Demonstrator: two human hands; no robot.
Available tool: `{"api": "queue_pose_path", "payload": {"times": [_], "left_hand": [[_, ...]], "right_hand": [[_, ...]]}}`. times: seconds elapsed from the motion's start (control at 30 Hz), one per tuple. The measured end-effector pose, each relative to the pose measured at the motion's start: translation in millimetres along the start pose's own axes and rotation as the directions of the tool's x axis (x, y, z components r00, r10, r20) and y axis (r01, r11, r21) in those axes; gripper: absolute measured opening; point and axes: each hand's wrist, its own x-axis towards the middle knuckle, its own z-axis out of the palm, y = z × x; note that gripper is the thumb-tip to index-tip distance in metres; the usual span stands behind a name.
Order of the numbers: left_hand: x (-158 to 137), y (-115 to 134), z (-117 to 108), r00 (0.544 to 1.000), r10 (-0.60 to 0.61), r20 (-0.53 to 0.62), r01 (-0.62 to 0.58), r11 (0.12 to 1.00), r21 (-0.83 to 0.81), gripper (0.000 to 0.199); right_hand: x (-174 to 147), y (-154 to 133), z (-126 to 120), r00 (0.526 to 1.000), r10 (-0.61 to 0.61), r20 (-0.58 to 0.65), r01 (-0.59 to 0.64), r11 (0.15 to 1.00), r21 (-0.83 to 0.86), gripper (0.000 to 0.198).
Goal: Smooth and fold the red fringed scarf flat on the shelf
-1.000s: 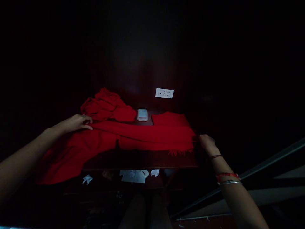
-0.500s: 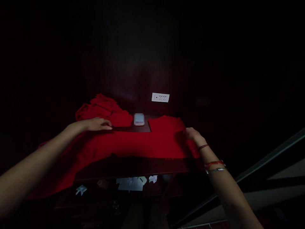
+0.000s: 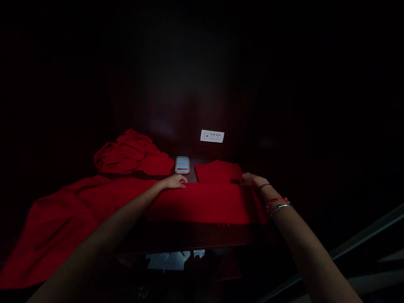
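Here at the table, the person's left hand (image 3: pixel 173 181) rests on the far edge of a long strip of red cloth (image 3: pixel 208 204), fingers bent and thumb close beside them; whether they pinch the fabric I cannot tell. The right hand (image 3: pixel 251 179) sits farther right along that same far edge, its fingers curled down into shadow, and I can't make out if they have hold of the cloth either.

The strip lies flat between and nearer than the hands, running left to right over the dark wooden table (image 3: pixel 202 238), with a little fringe on its near side. Toward the left it widens into a loose, creased spread that slopes to the near left corner, partly behind the left forearm.

Just beyond the left hand a phone (image 3: pixel 182 164) lies with its screen lit. Right of it is a neatly folded red piece (image 3: pixel 217 170), meeting the strip's far edge; left of it, a rumpled red heap (image 3: pixel 132 155). A white socket plate (image 3: pixel 212 136) is fixed to the dark wall behind. Below the table's near edge, pale papers (image 3: pixel 167 260) show in the gloom. The right wrist carries a silver bangle (image 3: pixel 280 208).
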Motion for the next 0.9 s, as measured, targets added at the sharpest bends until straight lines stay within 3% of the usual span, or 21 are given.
{"api": "queue_pose_path", "payload": {"times": [0.13, 0.2, 0.3, 0.37, 0.43, 0.53, 0.63, 0.7, 0.8, 0.9], "left_hand": [[-26, -7, -34, 0.996, 0.036, -0.079, -0.047, 0.987, -0.152, 0.027], [-48, -13, -58, 0.991, 0.009, -0.137, -0.036, 0.981, -0.193, 0.029], [-90, -27, -88, 0.978, -0.074, -0.197, 0.048, 0.990, -0.129, 0.031], [-115, -39, -99, 0.977, -0.142, -0.160, 0.134, 0.989, -0.065, 0.033], [-135, -50, -99, 0.974, -0.206, -0.097, 0.206, 0.978, -0.003, 0.034], [-152, -62, -89, 0.959, -0.285, -0.014, 0.285, 0.954, 0.094, 0.032], [-159, -68, -82, 0.953, -0.303, -0.011, 0.301, 0.943, 0.142, 0.031], [-160, -68, -83, 0.957, -0.289, -0.032, 0.290, 0.947, 0.140, 0.032], [-158, -62, -92, 0.963, -0.261, -0.068, 0.267, 0.956, 0.123, 0.035], [-155, -48, -106, 0.969, -0.225, -0.102, 0.234, 0.968, 0.091, 0.037]], "right_hand": [[-13, 1, -12, 0.996, -0.082, -0.028, 0.084, 0.994, 0.077, 0.019], [-19, -7, -15, 0.985, -0.116, -0.124, 0.134, 0.980, 0.147, 0.028], [-25, -31, -15, 0.911, -0.163, -0.379, 0.292, 0.904, 0.313, 0.035], [-27, -52, -10, 0.840, -0.208, -0.501, 0.427, 0.823, 0.375, 0.032], [-27, -73, -3, 0.816, -0.273, -0.509, 0.500, 0.777, 0.384, 0.028], [-25, -91, 8, 0.832, -0.392, -0.393, 0.532, 0.767, 0.359, 0.027], [-24, -84, 9, 0.849, -0.490, -0.199, 0.528, 0.802, 0.279, 0.023], [-28, -71, 0, 0.864, -0.487, -0.133, 0.504, 0.838, 0.209, 0.024], [-48, -52, -27, 0.875, -0.434, -0.215, 0.465, 0.878, 0.116, 0.024], [-77, -43, -63, 0.848, -0.333, -0.413, 0.404, 0.910, 0.094, 0.027]]}}
